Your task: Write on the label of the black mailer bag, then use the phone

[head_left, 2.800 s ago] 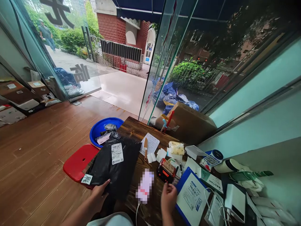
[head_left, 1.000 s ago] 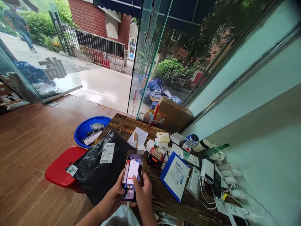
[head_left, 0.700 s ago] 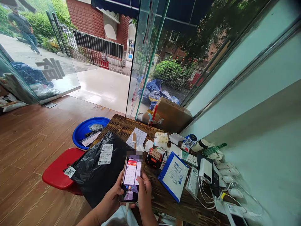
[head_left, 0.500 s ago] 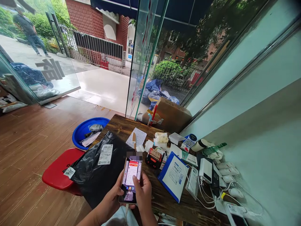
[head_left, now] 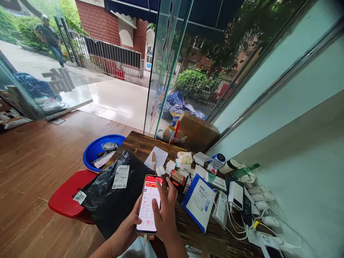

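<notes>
A smartphone (head_left: 148,206) with a red and white app screen is held upright over the table's front edge, a white cable plugged into its lower end. My left hand (head_left: 131,223) grips it from the left side, thumb on the lower left edge. Over the phone's right side hovers my right hand (head_left: 166,206), fingers spread, the index near the top of the screen; contact cannot be made out. Left of the phone lies a black plastic parcel (head_left: 107,195) with white labels. Beyond it are a knife (head_left: 153,159) and a printed sheet (head_left: 160,156).
On the wooden table (head_left: 138,141) sit a red-and-black device (head_left: 177,179), a blue-edged envelope (head_left: 199,202), a white box (head_left: 235,195) and tangled cables. A red stool (head_left: 67,195) and a blue basin (head_left: 91,143) stand left. A person (head_left: 51,39) is outside beyond the glass door.
My right hand has lifted off the phone's side and spread its fingers over the screen. The screen now shows a full app page. The person outside has moved right.
</notes>
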A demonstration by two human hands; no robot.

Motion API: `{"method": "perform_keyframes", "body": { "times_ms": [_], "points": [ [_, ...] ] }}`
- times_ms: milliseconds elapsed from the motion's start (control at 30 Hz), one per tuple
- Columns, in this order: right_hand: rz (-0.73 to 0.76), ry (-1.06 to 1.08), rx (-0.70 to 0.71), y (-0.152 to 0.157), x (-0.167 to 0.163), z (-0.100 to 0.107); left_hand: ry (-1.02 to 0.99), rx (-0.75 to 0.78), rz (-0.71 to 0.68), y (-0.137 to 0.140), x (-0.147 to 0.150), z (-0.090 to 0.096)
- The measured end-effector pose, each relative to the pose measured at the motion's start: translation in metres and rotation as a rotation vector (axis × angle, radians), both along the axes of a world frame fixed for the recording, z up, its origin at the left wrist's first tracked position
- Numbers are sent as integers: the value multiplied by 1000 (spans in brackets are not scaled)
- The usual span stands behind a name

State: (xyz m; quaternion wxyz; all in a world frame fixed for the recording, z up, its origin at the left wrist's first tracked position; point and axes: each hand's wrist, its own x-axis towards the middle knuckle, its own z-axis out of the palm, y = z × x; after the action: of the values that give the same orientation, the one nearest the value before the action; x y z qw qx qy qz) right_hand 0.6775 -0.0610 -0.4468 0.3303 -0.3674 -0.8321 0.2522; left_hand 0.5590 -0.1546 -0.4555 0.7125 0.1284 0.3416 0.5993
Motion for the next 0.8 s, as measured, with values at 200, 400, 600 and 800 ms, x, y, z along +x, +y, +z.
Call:
{"method": "perform_keyframes", "body": {
  "times_ms": [200,400,600,800],
  "points": [
    [10,38,-84,1,-3,-1,-47,9,18,0,1,-20],
    [26,363,-622,-6,-3,-17,-51,14,35,0,2,-25],
    [-31,431,-1010,-14,5,-42,-32,-16,32,0,2,-17],
    [-155,532,-1174,-18,11,-55,-25,-39,13,2,2,-14]
  ]
}}
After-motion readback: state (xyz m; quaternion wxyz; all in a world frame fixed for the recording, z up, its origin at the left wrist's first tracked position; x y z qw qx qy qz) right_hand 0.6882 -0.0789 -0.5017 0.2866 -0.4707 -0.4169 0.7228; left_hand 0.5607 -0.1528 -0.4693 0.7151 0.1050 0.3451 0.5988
